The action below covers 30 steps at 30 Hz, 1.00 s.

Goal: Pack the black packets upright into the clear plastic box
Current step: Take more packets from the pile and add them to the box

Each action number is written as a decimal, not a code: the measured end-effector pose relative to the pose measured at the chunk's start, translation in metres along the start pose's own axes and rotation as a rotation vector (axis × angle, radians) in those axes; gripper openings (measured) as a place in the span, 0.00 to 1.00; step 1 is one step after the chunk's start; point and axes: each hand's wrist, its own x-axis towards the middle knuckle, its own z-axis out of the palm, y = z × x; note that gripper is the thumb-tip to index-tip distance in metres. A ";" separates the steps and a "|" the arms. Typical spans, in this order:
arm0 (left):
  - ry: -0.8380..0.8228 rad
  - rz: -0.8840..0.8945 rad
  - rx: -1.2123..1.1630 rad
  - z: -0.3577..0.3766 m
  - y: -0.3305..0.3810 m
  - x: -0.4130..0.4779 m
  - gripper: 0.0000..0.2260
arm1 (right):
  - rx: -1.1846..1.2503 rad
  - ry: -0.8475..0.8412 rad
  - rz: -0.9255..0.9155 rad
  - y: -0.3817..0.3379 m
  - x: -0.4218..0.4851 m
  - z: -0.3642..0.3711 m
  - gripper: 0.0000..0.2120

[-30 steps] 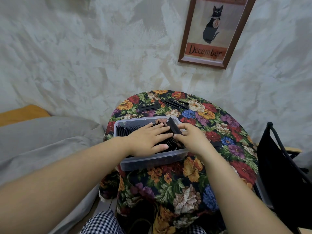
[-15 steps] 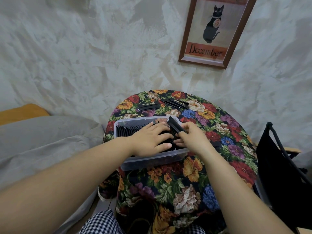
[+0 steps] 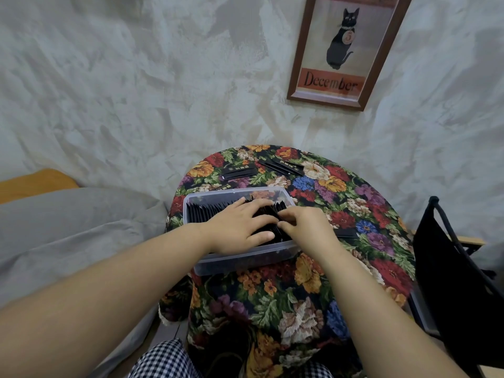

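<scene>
Right hand [image 3: 306,227] pinches black packets [image 3: 207,214] just beside the flat left hand [image 3: 237,227].

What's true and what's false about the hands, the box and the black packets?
The left hand lies flat on the black packets in the clear plastic box. True.
The box is empty. False: a row of packets stands in it.
Loose packets lie on the flowered tablecloth behind the box. True.
The right hand is raised far above the table. False: it touches the packets in the box.
The framed picture shows a dog. False: a black cat.
</scene>
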 end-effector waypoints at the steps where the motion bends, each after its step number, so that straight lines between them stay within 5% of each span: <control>1: -0.001 0.001 -0.004 0.000 0.000 0.000 0.21 | 0.005 -0.021 0.001 0.000 0.000 0.000 0.15; 25: -0.127 0.016 0.082 -0.001 0.001 0.006 0.27 | 0.088 -0.156 0.058 0.001 -0.002 -0.021 0.10; 30: -0.078 0.029 0.052 -0.001 0.000 0.005 0.25 | 0.268 0.080 0.109 0.017 -0.011 -0.021 0.11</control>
